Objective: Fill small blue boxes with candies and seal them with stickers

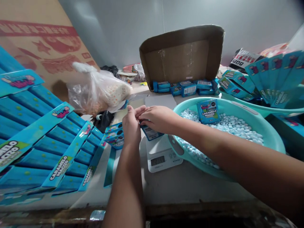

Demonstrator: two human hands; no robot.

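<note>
Both my hands meet above the white digital scale (163, 161) at the middle of the table. My right hand (159, 116) is curled over the top of a small blue candy box (152, 133), which tilts over the scale. Against the other side of that box is my left hand (132, 120), its fingers closed in near the right fingertips. The fingers partly hide the box's top. To the right, a turquoise basin (275, 139) holds many pale blue candies (237, 126), with a blue box (208, 111) standing upright in them.
Display trays of blue boxes (59, 142) fill the left side. Several boxes (114, 135) stand beside my left hand. Behind are a plastic bag (104, 85) and a cardboard box (180, 63) with blue boxes. A second basin (261, 109) with flat cartons (277, 76) is far right.
</note>
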